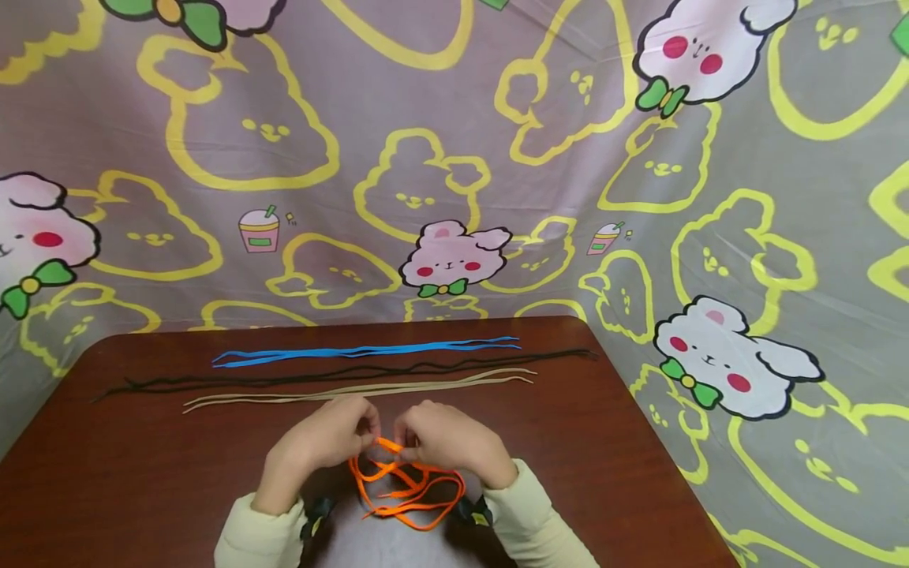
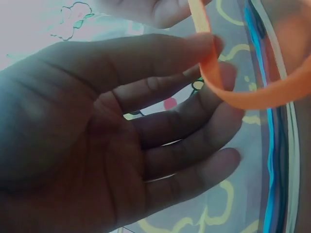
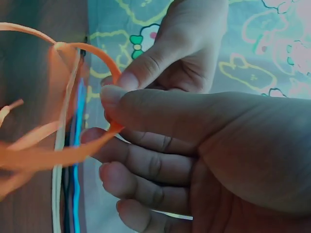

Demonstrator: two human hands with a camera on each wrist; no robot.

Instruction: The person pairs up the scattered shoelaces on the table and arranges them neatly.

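Observation:
An orange shoelace (image 1: 426, 517) hangs in loose loops between the two hands, near the front of the table. My left hand (image 1: 330, 434) pinches it between thumb and forefinger; in the left wrist view the lace (image 2: 257, 99) drops from those fingertips in a curve. Close beside it, my right hand (image 1: 447, 438) pinches another stretch of the same lace. In the right wrist view the orange lace (image 3: 53, 158) runs out from the right thumb tip, and both thumbs are nearly together. The other fingers of each hand are loosely bent.
Beyond the hands, flat laces stretch across the brown table (image 1: 142, 457): a beige pair (image 1: 355, 389), a black pair (image 1: 284, 381) and a blue pair (image 1: 341, 351) farthest back. A cartoon-printed cloth (image 1: 319, 213) hangs behind the table and along its right side.

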